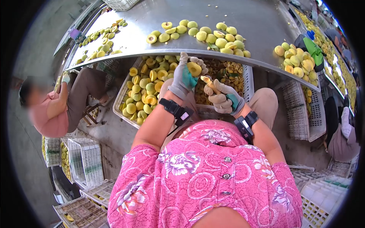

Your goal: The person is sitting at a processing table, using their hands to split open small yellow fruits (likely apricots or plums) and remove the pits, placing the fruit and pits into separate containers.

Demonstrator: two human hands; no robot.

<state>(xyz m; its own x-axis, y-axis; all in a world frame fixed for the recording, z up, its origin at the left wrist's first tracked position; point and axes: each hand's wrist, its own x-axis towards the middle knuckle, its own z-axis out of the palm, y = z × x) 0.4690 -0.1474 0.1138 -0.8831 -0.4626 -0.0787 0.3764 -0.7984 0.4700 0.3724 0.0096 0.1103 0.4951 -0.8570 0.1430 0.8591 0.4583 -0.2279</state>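
Both of my hands wear grey gloves with teal patches. My left hand (185, 78) is closed around a yellow-green halved peach (194, 69), its cut face turned up and its hollow showing. Just right of it, my right hand (222, 98) is wrapped around a short tan tool (208, 81) whose tip points up toward the peach half; I cannot tell what kind of tool it is. Below my left hand, a white crate (121, 99) holds whole and halved peaches (146, 85). Under and beyond my right hand lie brownish pits and scraps (224, 72).
A metal table (167, 43) spans the front, with peach piles (224, 38) on it and a heap (296, 59) at right beside a green cloth (313, 51). A person (53, 110) sits at left. White crates (85, 161) stand at left and a crate (302, 110) at right.
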